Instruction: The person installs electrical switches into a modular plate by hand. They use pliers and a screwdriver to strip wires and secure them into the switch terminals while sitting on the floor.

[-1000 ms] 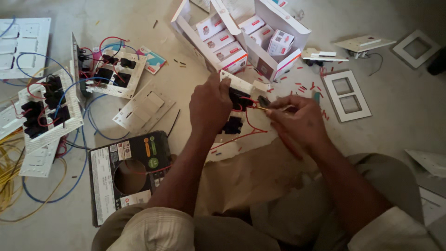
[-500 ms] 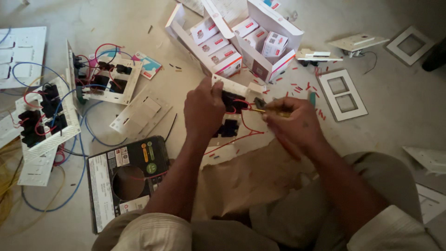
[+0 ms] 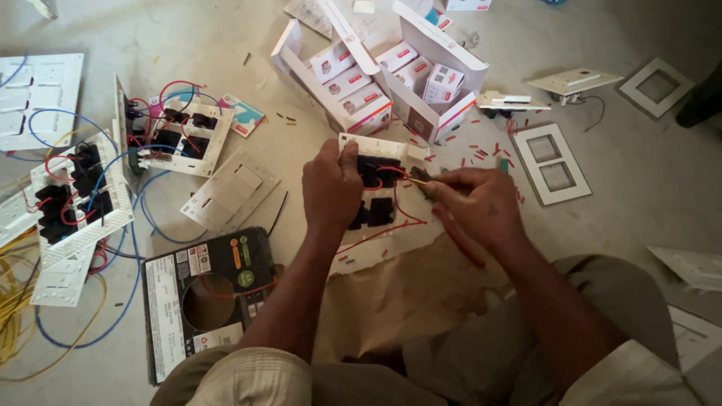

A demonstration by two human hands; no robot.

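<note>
On the floor near its far edge, the left hand (image 3: 332, 183) is clamping the white switch plate (image 3: 376, 180), fingers curled over its upper left corner, forearm reaching forward. The right hand (image 3: 475, 204) is pinching a screwdriver (image 3: 423, 183) narrowly, tip touching the black modules and red wires (image 3: 391, 225). Compared with half a second earlier, both hands are sitting almost unchanged beside the open carton (image 3: 391, 75).
</note>
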